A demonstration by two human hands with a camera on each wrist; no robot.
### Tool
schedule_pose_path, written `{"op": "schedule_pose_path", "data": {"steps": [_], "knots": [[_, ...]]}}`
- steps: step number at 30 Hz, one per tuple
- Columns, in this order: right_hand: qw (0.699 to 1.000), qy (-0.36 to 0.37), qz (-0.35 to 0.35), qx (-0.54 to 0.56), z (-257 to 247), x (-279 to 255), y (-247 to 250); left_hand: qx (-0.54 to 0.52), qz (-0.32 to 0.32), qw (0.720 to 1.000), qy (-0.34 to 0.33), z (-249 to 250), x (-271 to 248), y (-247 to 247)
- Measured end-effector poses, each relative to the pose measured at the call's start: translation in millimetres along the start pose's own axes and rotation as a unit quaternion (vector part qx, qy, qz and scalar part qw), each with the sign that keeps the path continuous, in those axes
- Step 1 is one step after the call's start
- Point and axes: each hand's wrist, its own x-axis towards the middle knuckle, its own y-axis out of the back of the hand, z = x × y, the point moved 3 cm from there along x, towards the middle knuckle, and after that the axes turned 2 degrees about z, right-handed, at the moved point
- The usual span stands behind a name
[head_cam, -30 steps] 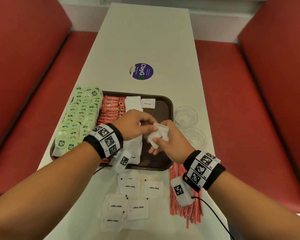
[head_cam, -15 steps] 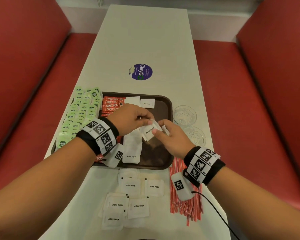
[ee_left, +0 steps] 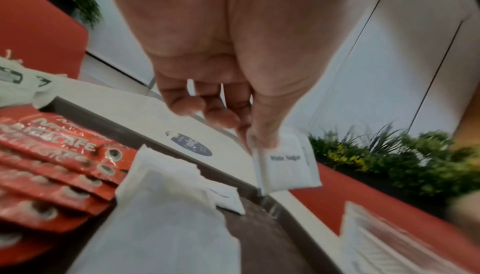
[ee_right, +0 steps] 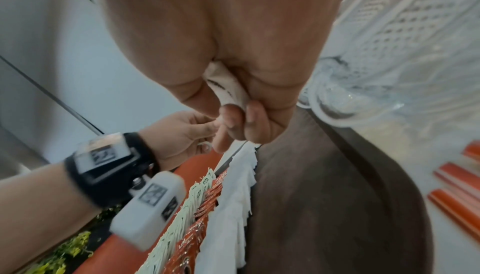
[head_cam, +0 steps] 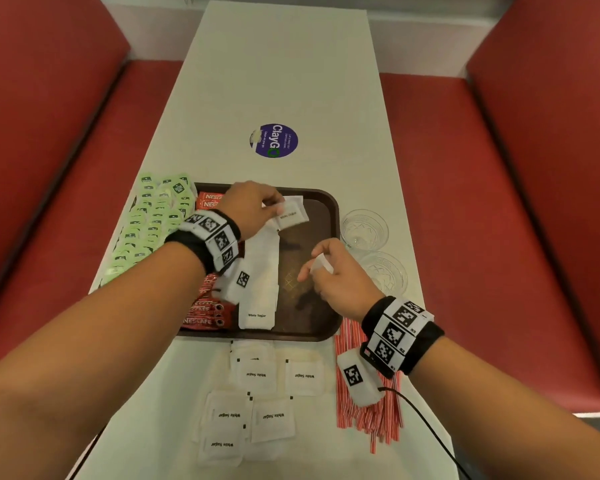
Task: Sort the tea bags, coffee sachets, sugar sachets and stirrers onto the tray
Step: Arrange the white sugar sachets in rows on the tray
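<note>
A dark brown tray holds green tea bags at its left, red coffee sachets beside them, and a row of white sugar sachets. My left hand pinches a white sugar sachet over the tray's far end. My right hand hovers over the tray's bare right part, fingers curled round another sugar sachet. Several loose sugar sachets lie on the table in front of the tray. Red-and-white stirrers lie under my right wrist.
Two clear glass dishes stand just right of the tray. A round purple sticker lies on the white table beyond it. Red bench seats run along both sides.
My hands have come apart. The left hand carried a sugar sachet away to the tray's far end, while the right hand kept its own sachet and stayed over the tray's right part.
</note>
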Motion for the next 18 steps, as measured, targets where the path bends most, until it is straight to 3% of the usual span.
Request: {"op": "schedule_pose_path", "data": {"steps": [6,11,18], "knots": [[0.999,0.001,-0.022,-0.046,-6,-6,4,0.082,-0.028,0.995,0.040,-9,60,-17],[0.996,0.008,-0.016,-0.087,-10,-8,7,0.138,-0.112,0.983,0.041,-10,82,-34],[0.994,0.006,-0.024,-0.103,-13,-13,5,0.188,-0.077,0.977,0.071,-16,86,-37]]}}
